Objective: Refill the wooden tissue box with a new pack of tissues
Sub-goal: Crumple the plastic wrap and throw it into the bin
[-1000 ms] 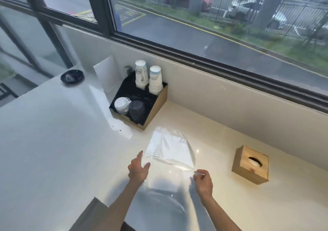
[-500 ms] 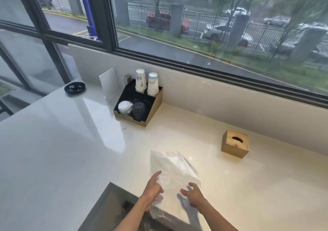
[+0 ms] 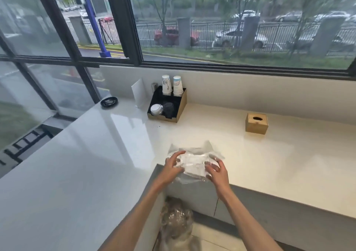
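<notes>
Lifted off the table [image 3: 269, 164] since the earlier frames, the pack of tissues [image 3: 194, 164] now sits between both hands at the lower centre of the frame, just above the table's inner corner, bunched up where it lay flat before. On its left end the left hand [image 3: 172, 167] curls with the thumb on top; at the right end the right hand [image 3: 216, 170] holds it with spread fingers. Loose clear wrapping sticks up behind the pack. Well apart, in the right middle of the frame, the wooden tissue box [image 3: 256, 123] stands upright on the table, its oval slot on top. Near the wall at upper centre stands a cup holder [image 3: 169, 104] with paper cups [image 3: 172, 86], and a black dish [image 3: 109, 102] lies further left
</notes>
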A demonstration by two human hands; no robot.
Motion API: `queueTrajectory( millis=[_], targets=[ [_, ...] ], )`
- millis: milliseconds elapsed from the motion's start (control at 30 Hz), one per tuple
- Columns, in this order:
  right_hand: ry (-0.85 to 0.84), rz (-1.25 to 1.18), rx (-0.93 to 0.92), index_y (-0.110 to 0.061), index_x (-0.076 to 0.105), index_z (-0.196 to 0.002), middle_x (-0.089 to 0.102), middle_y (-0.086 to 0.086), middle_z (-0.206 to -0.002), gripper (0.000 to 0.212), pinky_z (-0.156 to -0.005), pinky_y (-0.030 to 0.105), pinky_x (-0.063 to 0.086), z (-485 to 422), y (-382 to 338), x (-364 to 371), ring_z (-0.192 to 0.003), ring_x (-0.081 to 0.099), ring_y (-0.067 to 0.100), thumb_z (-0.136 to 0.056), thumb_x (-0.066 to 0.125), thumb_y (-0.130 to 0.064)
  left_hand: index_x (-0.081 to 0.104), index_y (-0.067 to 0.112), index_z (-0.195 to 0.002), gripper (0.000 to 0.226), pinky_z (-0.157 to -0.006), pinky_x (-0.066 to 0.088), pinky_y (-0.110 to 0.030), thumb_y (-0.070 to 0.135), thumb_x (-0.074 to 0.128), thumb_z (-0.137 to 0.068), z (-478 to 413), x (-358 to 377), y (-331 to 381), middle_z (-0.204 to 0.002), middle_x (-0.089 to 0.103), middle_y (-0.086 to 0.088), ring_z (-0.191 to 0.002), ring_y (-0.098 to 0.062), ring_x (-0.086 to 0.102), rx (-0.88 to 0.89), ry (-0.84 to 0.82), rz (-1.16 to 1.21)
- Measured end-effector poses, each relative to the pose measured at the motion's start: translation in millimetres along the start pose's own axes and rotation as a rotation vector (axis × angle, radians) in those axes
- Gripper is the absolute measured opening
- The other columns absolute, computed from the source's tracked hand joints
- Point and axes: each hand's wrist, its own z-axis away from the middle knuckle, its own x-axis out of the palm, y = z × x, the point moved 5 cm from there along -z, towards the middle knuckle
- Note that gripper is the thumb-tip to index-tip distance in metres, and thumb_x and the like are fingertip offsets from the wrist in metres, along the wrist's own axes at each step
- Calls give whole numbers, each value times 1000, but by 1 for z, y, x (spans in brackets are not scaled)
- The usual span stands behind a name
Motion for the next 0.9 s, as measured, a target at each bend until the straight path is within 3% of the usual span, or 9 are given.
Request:
queueTrajectory(
  millis=[100, 200, 333, 467, 567, 633, 733, 800, 900],
  targets=[
    [76, 11, -292, -23, 57, -124, 65, 8, -125, 38, -80, 31, 55, 37, -65, 6, -113, 62, 19, -92, 64, -4, 35, 49, -138, 64, -108, 40, -36, 38, 70, -86, 17, 2, 46, -136, 31, -4, -128, -19, 41, 115, -56, 36],
    [58, 79, -477, -25, 55, -128, 58, -3, -133, 42, -88, 28, 55, 81, -115, 23, -108, 64, 6, -94, 58, 1, 46, 40, -130, 50, -105, 43, -33, 32, 69, -87, 32, 10, 97, -137, 40, 0, -125, -15, 46, 355, 92, 151],
    [17, 225, -642, -38, 51, -135, 47, 2, -145, 57, -103, 26, 47, 143, -142, 46, -127, 54, 8, -98, 45, 6, 55, 31, -106, 24, -90, 48, -23, 14, 65, -91, 68, 13, 138, -120, 58, -7, -109, -17, 58, 583, 248, 357],
    [112, 138, -571, -38, 52, -137, 46, -10, -142, 50, -95, 21, 50, 206, -148, 26, -125, 52, 1, -97, 57, -9, 47, 25, -98, 40, -84, 46, -28, -11, 50, -81, 104, 11, 154, -104, 50, 4, -95, -12, 51, 623, 372, 422],
    [-42, 36, -451, -25, 53, -138, 59, -10, -127, 49, -95, 33, 54, 229, -160, 30, -105, 67, 4, -91, 67, -28, 43, 35, -91, 53, -74, 45, -28, -14, 46, -70, 122, 23, 169, -95, 45, 3, -84, -16, 48, 718, 288, 315],
    [16, -1, -465, -12, 56, -128, 69, 2, -118, 47, -96, 40, 54, 231, -168, 27, -104, 70, 16, -88, 72, -30, 44, 40, -90, 59, -69, 46, -24, -16, 49, -71, 140, 40, 174, -95, 48, -3, -85, -16, 51, 772, 223, 225],
    [127, -79, -509, -8, 60, -107, 67, 25, -108, 37, -89, 50, 57, 223, -164, 20, -94, 72, 25, -82, 78, -27, 48, 26, -100, 58, -77, 50, -21, -22, 39, -69, 154, 58, 156, -102, 51, -10, -97, -21, 55, 802, 178, 156],
    [116, -159, -497, -10, 61, -106, 65, 26, -110, 35, -81, 42, 58, 213, -146, 21, -95, 70, 27, -80, 79, -27, 46, 15, -107, 47, -87, 49, -28, -18, 39, -74, 159, 55, 138, -105, 52, -9, -103, -20, 57, 772, 154, 175],
    [53, -375, -342, -11, 58, -113, 64, 18, -115, 46, -82, 34, 56, 194, -98, 32, -107, 64, 33, -78, 81, -30, 34, 4, -120, 49, -84, 48, -19, -23, 43, -81, 156, 46, 108, -107, 46, -1, -99, 0, 58, 611, 97, 334]
  ],
)
